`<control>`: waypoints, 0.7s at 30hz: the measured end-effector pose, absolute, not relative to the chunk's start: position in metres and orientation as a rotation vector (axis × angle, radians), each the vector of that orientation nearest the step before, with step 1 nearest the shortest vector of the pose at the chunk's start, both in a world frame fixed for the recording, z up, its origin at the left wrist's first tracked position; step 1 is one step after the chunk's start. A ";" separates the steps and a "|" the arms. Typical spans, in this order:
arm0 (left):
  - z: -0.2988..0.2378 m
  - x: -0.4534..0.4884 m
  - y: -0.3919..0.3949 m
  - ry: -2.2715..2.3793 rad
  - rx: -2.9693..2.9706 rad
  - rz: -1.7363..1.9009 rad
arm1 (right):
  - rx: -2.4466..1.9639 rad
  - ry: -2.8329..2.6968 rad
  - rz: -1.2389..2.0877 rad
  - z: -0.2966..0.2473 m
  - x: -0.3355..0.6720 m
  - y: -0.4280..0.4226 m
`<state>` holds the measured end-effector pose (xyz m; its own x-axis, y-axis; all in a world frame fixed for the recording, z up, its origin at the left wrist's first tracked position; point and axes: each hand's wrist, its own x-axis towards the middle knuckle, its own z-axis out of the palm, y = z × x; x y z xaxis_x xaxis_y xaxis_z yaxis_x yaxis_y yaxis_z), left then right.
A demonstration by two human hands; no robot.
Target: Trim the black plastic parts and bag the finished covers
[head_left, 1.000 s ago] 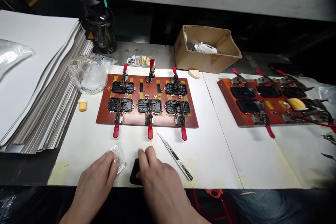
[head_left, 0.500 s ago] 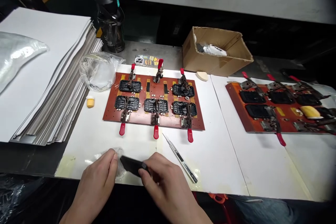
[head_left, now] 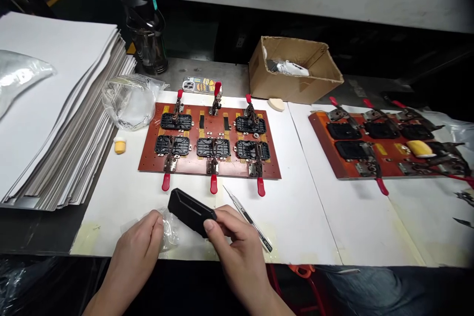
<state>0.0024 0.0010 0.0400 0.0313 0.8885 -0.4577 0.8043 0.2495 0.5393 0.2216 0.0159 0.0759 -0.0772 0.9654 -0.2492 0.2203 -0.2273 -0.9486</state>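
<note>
Worktop [head_left: 231, 75]: white paper [head_left: 296, 202], clamp board [head_left: 235, 168].
Right hand [head_left: 240, 244]: you're pinching the black case [head_left: 188, 211], now tipped up, broad side showing.
Left hand [head_left: 139, 239]: fist closed round clear bag [head_left: 171, 232].

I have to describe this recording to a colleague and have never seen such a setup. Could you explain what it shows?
There is no robot here: a person works with two bare hands. The camera sits on their head, looking forward and down.

The right hand holds up a flat, black, oblong piece. The left hand is closed on some crumpled, clear plastic.

On the white paper covering lies a reddish-brown, rectangular board. It bears five black, ribbed plates and six metal clamps with red handles. Nearer the person lies a slim, silver-and-black knife. Behind the board stands an open, brown cardboard box.
</note>
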 end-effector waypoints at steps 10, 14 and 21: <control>0.046 0.001 -0.012 1.799 2.036 0.389 | -1.428 -1.655 1.586 0.063 0.208 -0.007; 0.060 0.017 -0.015 1.579 2.303 0.585 | -1.406 -1.627 1.663 0.077 0.214 0.009; 0.068 0.030 -0.019 1.472 2.305 0.618 | -1.371 -1.592 1.831 0.080 0.218 0.018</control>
<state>0.0303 -0.0192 0.0678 0.3700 0.9118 0.1781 0.7659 -0.4079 0.4970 0.2182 0.0176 0.0796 -0.4687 0.7727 -0.4282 0.3166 -0.3055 -0.8980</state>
